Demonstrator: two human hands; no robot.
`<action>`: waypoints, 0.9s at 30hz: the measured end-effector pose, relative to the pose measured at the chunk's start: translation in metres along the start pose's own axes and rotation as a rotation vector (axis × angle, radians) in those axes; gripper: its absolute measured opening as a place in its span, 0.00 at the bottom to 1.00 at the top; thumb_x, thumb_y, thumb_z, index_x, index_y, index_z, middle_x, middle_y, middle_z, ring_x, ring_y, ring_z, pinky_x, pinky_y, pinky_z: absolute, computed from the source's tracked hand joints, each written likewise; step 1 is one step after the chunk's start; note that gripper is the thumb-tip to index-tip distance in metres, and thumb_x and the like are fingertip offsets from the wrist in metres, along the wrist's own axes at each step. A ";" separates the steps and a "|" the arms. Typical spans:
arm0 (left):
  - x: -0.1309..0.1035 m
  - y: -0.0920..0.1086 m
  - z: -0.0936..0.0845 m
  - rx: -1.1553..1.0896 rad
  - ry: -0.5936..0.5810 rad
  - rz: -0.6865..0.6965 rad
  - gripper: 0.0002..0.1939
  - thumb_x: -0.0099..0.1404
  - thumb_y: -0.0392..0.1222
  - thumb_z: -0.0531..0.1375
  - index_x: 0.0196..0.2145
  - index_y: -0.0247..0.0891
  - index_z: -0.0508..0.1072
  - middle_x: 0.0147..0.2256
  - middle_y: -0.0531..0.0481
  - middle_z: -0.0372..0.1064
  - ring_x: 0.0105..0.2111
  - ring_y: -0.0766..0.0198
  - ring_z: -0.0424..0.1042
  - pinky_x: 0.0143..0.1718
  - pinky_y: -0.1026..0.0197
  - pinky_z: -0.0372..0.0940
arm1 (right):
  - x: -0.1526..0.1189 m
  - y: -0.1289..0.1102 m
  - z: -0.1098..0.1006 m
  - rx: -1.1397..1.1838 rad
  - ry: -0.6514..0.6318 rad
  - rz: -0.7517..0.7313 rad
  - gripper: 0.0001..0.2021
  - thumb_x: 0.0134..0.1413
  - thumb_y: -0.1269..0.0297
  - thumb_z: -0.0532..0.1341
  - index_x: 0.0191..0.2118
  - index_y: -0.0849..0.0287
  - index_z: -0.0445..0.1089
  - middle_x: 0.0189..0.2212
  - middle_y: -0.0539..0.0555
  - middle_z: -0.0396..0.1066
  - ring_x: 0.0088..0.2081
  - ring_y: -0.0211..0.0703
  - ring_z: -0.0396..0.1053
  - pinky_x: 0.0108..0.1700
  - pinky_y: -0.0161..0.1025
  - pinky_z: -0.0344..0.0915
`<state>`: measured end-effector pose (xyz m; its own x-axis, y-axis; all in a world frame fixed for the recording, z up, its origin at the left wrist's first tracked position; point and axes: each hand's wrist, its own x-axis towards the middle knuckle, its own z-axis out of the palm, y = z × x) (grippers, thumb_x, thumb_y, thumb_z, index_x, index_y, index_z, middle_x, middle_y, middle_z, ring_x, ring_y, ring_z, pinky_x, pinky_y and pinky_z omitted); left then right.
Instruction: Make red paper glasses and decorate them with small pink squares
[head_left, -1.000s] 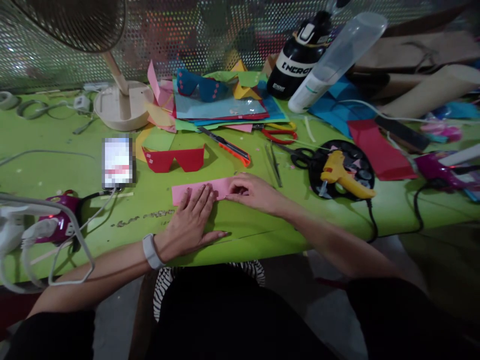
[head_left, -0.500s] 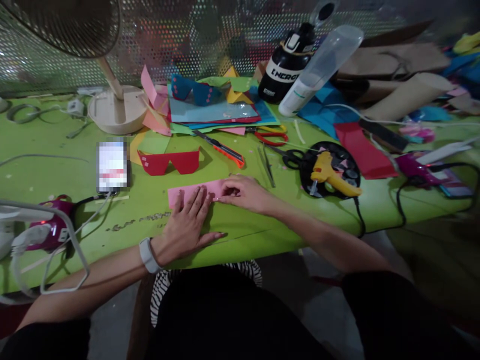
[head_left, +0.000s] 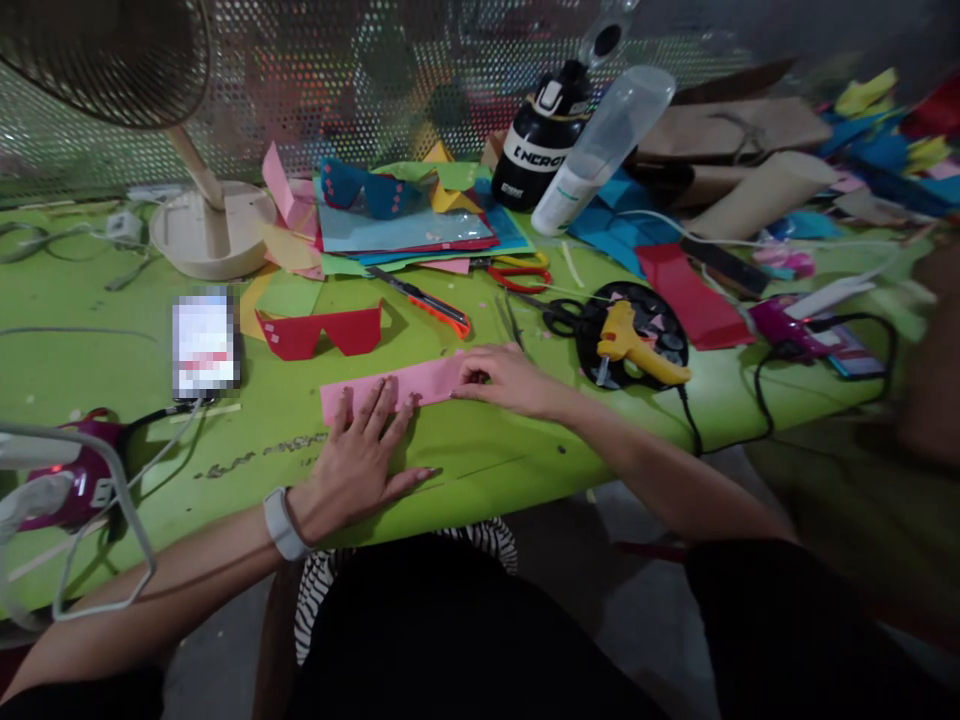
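Note:
A pink paper strip (head_left: 426, 383) lies on the green table in front of me. My left hand (head_left: 352, 450) rests flat on its left part, fingers spread and thumb out to the side. At the strip's right end, my right hand (head_left: 499, 380) pinches the paper between thumb and fingertips; the fingers partly cover that end. Just beyond the strip stands a red paper glasses shape (head_left: 321, 332). Tweezers (head_left: 514, 318) lie behind my right hand, partly hidden by it.
An orange cutter knife (head_left: 431, 305), red-handled scissors (head_left: 517, 277) and a yellow glue gun (head_left: 637, 345) on a black dish lie farther back. A phone (head_left: 202, 345) and fan base (head_left: 214, 235) are left. A black bottle (head_left: 532, 150) stands behind. Power cords run at both sides.
My right hand has slid right along the strip, and more pink paper shows between my hands. My left hand stays flat on it. The whole view has shifted slightly.

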<state>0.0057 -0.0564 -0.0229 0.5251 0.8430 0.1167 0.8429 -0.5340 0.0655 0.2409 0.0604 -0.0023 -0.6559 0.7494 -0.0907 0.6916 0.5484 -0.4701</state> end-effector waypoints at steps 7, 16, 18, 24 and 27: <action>0.000 -0.001 0.001 0.012 0.020 0.008 0.44 0.66 0.66 0.46 0.68 0.36 0.40 0.68 0.33 0.40 0.68 0.44 0.39 0.65 0.37 0.35 | -0.007 0.020 -0.006 -0.002 -0.016 0.058 0.09 0.56 0.58 0.63 0.31 0.59 0.72 0.32 0.52 0.72 0.34 0.42 0.67 0.38 0.39 0.54; 0.001 -0.001 0.000 0.024 0.032 0.016 0.43 0.66 0.66 0.46 0.68 0.34 0.41 0.67 0.32 0.41 0.68 0.45 0.40 0.65 0.37 0.36 | -0.011 0.026 -0.011 -0.049 0.058 0.094 0.09 0.56 0.60 0.63 0.29 0.59 0.72 0.30 0.53 0.72 0.34 0.44 0.68 0.37 0.40 0.58; 0.001 0.000 0.001 0.017 0.037 0.014 0.43 0.66 0.66 0.47 0.68 0.35 0.42 0.67 0.32 0.41 0.67 0.45 0.40 0.65 0.38 0.36 | -0.017 0.018 -0.009 -0.125 0.190 0.108 0.10 0.58 0.59 0.61 0.30 0.59 0.72 0.31 0.55 0.73 0.36 0.46 0.69 0.40 0.43 0.60; -0.001 -0.002 0.006 0.013 0.037 0.013 0.43 0.66 0.67 0.46 0.67 0.35 0.45 0.67 0.32 0.42 0.67 0.44 0.41 0.65 0.37 0.35 | -0.036 -0.035 0.030 -0.324 0.279 -0.338 0.30 0.65 0.46 0.48 0.60 0.66 0.62 0.59 0.64 0.63 0.61 0.52 0.59 0.60 0.52 0.55; -0.001 -0.002 0.005 0.017 0.038 0.018 0.41 0.67 0.66 0.46 0.67 0.34 0.48 0.67 0.32 0.42 0.67 0.45 0.41 0.65 0.38 0.35 | -0.037 -0.047 0.048 -0.374 0.161 -0.386 0.37 0.63 0.42 0.45 0.63 0.72 0.57 0.63 0.67 0.56 0.65 0.54 0.52 0.65 0.53 0.48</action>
<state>0.0041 -0.0558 -0.0285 0.5355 0.8302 0.1548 0.8355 -0.5475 0.0467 0.2187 -0.0109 -0.0188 -0.8488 0.4989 0.1751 0.4895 0.8666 -0.0968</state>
